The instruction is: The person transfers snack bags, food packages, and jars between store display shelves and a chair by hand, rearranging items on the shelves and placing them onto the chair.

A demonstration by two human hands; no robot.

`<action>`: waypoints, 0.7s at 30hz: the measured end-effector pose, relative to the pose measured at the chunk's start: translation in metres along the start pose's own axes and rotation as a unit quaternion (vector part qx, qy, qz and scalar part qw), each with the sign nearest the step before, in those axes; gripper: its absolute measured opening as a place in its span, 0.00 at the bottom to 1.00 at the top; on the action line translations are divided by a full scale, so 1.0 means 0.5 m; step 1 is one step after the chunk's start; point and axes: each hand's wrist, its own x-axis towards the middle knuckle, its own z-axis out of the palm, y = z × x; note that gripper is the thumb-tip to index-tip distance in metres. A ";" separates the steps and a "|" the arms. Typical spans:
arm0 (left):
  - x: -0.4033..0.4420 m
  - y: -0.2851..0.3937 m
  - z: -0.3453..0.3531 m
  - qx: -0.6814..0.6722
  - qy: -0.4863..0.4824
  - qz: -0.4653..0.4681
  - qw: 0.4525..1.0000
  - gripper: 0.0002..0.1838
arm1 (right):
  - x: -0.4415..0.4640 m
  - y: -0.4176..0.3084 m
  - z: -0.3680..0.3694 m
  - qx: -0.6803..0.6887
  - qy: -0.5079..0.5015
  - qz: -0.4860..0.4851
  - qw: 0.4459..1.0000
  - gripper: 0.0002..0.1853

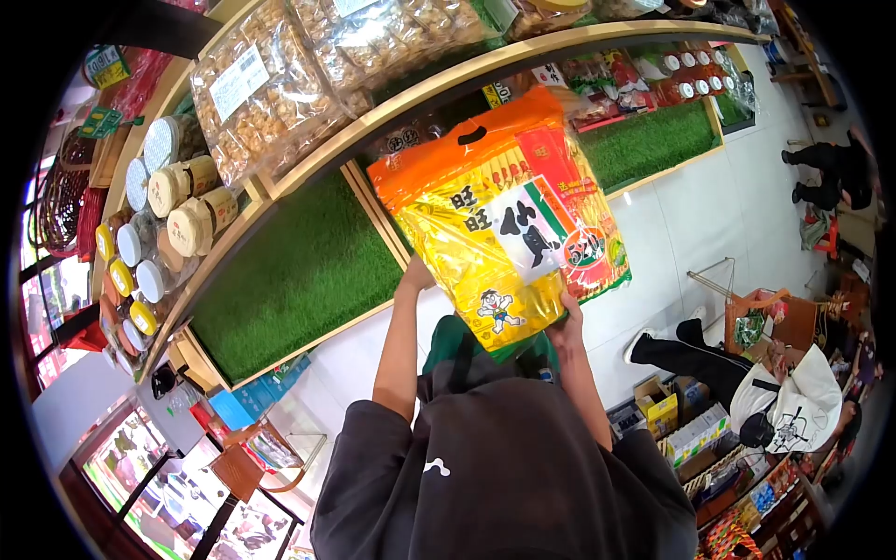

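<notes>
A large yellow snack bag (499,233) with an orange top, a cut-out handle hole and a red panel is held up in front of me. My right hand (567,325) is closed on its lower right edge, the thumb on the front. At the bag's left edge is my left hand (420,273), supporting it from behind, with its fingers mostly hidden. Behind the bag runs a wooden shelf lined with green artificial turf (299,271).
Above, an upper shelf holds clear bags of brown snacks (271,103). Lidded jars (187,219) stand at the left. Jars with white lids (695,75) sit at the upper right. On the right, a person in black trousers (695,362) stands beside crates of goods (695,434).
</notes>
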 end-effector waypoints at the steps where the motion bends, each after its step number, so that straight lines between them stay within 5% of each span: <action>1: 0.006 0.003 -0.027 0.036 -0.002 -0.061 0.998 0.27 | -0.002 0.001 0.004 -0.002 0.004 0.000 1.000 0.32; 4: 0.053 -0.033 -0.084 0.119 0.106 -0.128 0.979 0.24 | -0.007 -0.001 0.013 -0.006 0.012 -0.003 1.000 0.32; 7: 0.141 -0.085 -0.101 0.000 0.243 -0.102 0.965 0.28 | -0.008 -0.007 0.010 -0.017 0.000 -0.013 1.000 0.33; 9: 0.194 -0.118 -0.115 0.204 0.364 0.058 0.907 0.32 | -0.017 -0.013 0.012 -0.019 0.004 -0.023 1.000 0.33; 10: 0.224 -0.162 -0.117 0.202 0.364 0.057 0.907 0.32 | -0.024 -0.011 0.015 -0.017 0.010 -0.027 0.999 0.33; 14: 0.314 -0.230 -0.094 0.146 0.439 -0.100 0.881 0.28 | -0.041 -0.006 0.007 -0.011 0.046 -0.035 0.998 0.34; 17: 0.374 -0.277 -0.077 0.375 0.530 -0.257 0.716 0.26 | -0.053 0.000 -0.001 -0.015 0.060 -0.042 0.997 0.35; 18: 0.347 -0.208 -0.088 0.377 0.528 -0.257 0.716 0.26 | -0.061 -0.002 0.006 -0.017 0.064 -0.053 0.996 0.35; 20: 0.298 -0.088 -0.107 0.150 0.384 -0.274 0.869 0.19 | -0.074 -0.004 0.009 -0.020 0.062 -0.055 0.996 0.35; 21: 0.295 -0.082 -0.111 0.060 0.335 -0.273 0.900 0.19 | -0.079 -0.006 0.011 -0.013 0.058 -0.044 0.997 0.36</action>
